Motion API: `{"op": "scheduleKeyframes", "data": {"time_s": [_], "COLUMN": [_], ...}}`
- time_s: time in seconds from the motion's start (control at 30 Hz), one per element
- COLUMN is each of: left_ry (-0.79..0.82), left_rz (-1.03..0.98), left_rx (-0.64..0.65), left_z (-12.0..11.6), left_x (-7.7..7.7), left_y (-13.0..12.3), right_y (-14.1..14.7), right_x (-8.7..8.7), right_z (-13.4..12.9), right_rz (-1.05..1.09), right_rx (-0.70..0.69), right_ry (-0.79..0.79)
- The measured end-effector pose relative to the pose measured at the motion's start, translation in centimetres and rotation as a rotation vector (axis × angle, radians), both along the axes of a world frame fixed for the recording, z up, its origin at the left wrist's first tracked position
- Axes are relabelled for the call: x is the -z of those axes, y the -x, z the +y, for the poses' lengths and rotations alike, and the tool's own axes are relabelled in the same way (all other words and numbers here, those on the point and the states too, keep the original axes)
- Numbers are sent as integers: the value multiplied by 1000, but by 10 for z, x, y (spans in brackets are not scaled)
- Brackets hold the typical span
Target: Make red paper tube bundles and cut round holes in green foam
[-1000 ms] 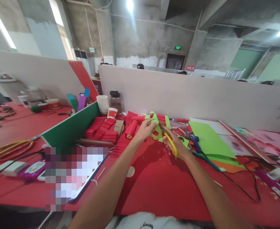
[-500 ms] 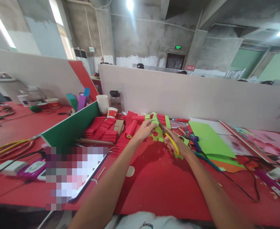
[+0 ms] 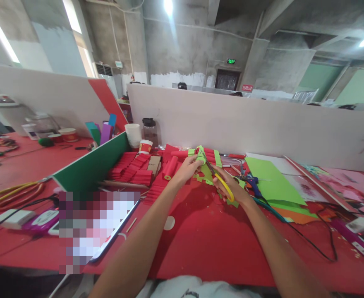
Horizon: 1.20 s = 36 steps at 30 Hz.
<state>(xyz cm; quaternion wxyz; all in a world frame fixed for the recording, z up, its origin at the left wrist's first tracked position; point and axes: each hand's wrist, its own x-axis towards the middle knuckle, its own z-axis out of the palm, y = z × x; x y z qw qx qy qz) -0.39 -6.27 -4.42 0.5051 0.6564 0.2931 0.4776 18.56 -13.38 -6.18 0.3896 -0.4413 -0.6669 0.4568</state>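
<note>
My left hand (image 3: 190,167) is closed on a small piece of lime green paper (image 3: 201,155) at the middle of the work area. In my right hand (image 3: 228,185) are scissors with yellow handles (image 3: 224,187); their blades point up and left and meet the green paper by my left fingertips. Lime green scraps with cut edges (image 3: 204,177) lie beneath the two hands. Left of my left hand stands a red paper roll (image 3: 171,168), and red rolls with green bands (image 3: 211,155) lie just behind.
Folded red paper (image 3: 132,167), a paper cup (image 3: 145,146) and a green divider (image 3: 92,161) stand left. A phone (image 3: 116,223) lies front left. Green sheets (image 3: 271,180), a blue glue gun (image 3: 255,186) and cables are right. A white partition (image 3: 247,124) runs behind.
The scissors have shifted slightly at the green paper, and the paper in my left hand has turned a little. Both arms are almost where they were.
</note>
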Motion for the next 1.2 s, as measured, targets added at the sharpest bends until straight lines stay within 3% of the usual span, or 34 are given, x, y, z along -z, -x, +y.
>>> {"op": "scheduleKeyframes", "data": {"time_s": [0.2, 0.63, 1.2], "left_ry": [28, -61, -29], "left_rz": [-40, -95, -129], "left_rx": [-52, -44, -38], "left_z": [-3, 3, -5], "left_x": [-3, 3, 0], "left_y": [-1, -4, -10], "right_y": [-1, 2, 9], "right_x": [2, 7, 11], "right_z": [2, 2, 1], "right_rz": [13, 10, 47], "right_rx": [-23, 33, 30], "right_ry": [0, -37, -86]}}
